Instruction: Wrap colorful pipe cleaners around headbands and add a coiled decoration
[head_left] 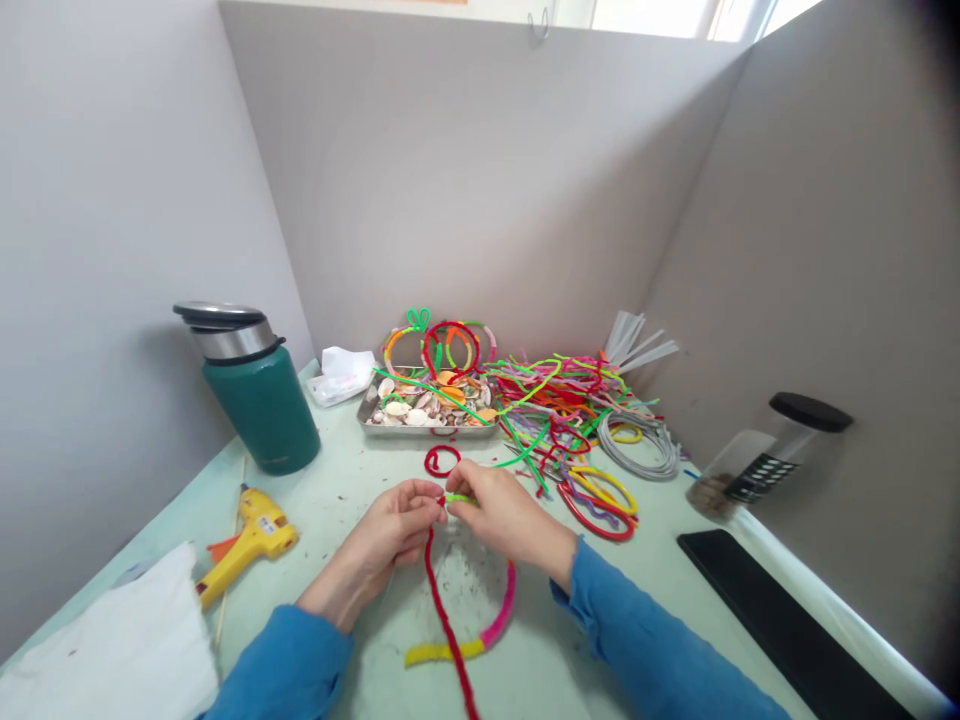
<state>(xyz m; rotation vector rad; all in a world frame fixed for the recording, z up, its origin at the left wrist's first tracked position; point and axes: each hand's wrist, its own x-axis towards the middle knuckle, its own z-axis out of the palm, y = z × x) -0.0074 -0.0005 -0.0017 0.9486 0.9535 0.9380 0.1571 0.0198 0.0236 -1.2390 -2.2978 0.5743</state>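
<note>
My left hand (390, 535) pinches the top of a long red pipe cleaner (444, 620) that trails down toward me over the table. My right hand (504, 515) meets it, fingers pinched on a short bright green pipe cleaner (457, 498) held against the red one's end. Below the hands a curved pink and yellow pipe cleaner (487, 632) lies on the pale green table (352, 480). A small red loop (442, 460) rests just beyond my fingers. Both sleeves are blue.
A metal tray of shells (427, 408) stands behind, with looped pipe-cleaner shapes (442, 345) and a bright heap of pipe cleaners (570, 410) to its right. Left: a green flask (259, 395), a yellow glue gun (251, 545), white cloth (112, 650). Right: a clear jar (757, 460), a black slab (780, 625). Partition walls enclose the desk.
</note>
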